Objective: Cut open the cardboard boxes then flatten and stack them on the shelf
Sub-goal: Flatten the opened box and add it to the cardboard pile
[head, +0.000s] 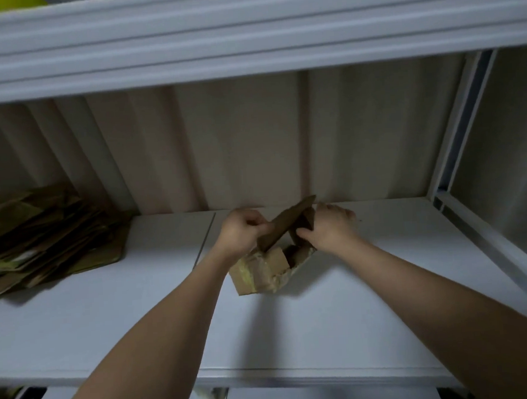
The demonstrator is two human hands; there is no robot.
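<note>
I am pulling the small cardboard box open mid-shelf; my left hand and right hand each pinch a flap. Next: press it flat, then onto the far-left stack.

A ribbed beige back wall stands behind, and a yellow object peeks over the top edge.

Centre of the frame: cardboard box on the shelf, left hand on its left flap, right hand on its right flap. Far left: stack of flattened cardboard on the same shelf, well apart from the box. Across the top: upper shelf. Behind: back wall.
</note>
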